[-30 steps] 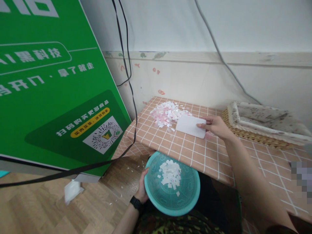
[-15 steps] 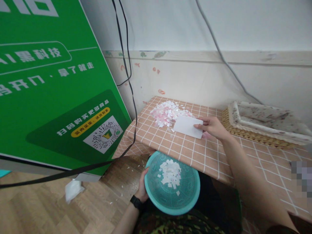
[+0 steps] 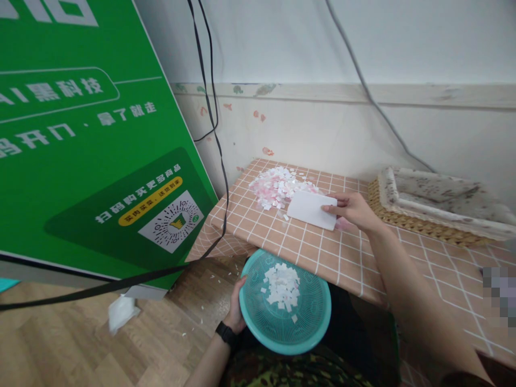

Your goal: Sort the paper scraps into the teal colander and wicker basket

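Note:
My left hand (image 3: pixel 237 307), with a black watch on the wrist, grips the left rim of a teal plastic colander (image 3: pixel 312 322) just below the table edge. White paper scraps (image 3: pixel 282 287) lie in a heap inside it. Over the table, my right hand (image 3: pixel 350 210) is closed on the right end of a white card (image 3: pixel 310 209), thumb on top and the other fingers behind. The card's left end is beside a pile of small white and pink paper pieces (image 3: pixel 272 185). A bit of pink (image 3: pixel 343 223) shows under my right hand.
A checked cloth covers the table (image 3: pixel 363 263). A lined wicker basket (image 3: pixel 439 231) stands at the right by the wall. To the left is a large green panel (image 3: pixel 100 177), with a black strap (image 3: pixel 161 273) across it. A white packet (image 3: pixel 122 313) lies on the floor.
Almost nothing differs. Both hands, the card and the colander hold their places; the whole view has shifted very slightly.

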`<state>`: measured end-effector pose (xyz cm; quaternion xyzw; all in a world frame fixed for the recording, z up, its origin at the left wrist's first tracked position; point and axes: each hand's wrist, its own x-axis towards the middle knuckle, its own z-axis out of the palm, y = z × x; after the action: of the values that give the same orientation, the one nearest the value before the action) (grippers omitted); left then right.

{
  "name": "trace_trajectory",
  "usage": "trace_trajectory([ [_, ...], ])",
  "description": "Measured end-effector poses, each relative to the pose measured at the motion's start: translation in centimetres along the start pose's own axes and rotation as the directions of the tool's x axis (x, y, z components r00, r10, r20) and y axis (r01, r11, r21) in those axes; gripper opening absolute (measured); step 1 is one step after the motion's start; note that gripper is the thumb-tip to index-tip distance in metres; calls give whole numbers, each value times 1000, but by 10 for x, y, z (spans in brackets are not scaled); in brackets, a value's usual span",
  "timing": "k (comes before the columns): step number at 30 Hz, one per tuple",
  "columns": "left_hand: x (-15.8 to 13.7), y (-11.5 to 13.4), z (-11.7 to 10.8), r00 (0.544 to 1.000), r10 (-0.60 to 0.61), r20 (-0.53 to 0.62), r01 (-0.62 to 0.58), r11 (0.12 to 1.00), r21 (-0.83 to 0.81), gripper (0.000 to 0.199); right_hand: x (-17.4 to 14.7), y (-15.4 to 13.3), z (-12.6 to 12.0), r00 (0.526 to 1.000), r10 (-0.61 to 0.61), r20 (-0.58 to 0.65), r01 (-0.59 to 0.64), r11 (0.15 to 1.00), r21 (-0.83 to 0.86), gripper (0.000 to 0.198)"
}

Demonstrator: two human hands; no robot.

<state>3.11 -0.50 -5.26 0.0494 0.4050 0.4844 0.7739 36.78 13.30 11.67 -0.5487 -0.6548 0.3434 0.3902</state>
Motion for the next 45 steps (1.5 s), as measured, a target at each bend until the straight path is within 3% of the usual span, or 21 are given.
trace_trajectory([
  [17, 0, 0, -1, 999, -1, 34, 1, 1000, -1, 25, -1, -3, 14, 996, 77, 39, -80, 993, 84, 42],
  [25, -14, 39, -1, 999, 42, -6, -42, 999, 8, 21, -3, -10, 31, 992, 26, 125, -39, 994, 103, 42],
  [29, -21, 58, 3, 996, 78, -37, -77, 997, 23, 19, -3, -9, 27, 994, 32, 100, -41, 995, 96, 43],
  [33, -24, 65, 6, 997, 75, -12, -75, 997, 26, 21, -5, -10, 18, 982, 73, 176, -87, 993, 76, 44],
  [39, -24, 69, 8, 995, 98, 36, -99, 995, 23, 19, -7, -17, 8, 993, 82, 83, -83, 996, 8, 43],
  [45, -25, 74, 9, 993, 120, 6, -120, 991, 56, 22, -7, -17, 14, 997, 51, 51, -50, 999, -8, 40],
])
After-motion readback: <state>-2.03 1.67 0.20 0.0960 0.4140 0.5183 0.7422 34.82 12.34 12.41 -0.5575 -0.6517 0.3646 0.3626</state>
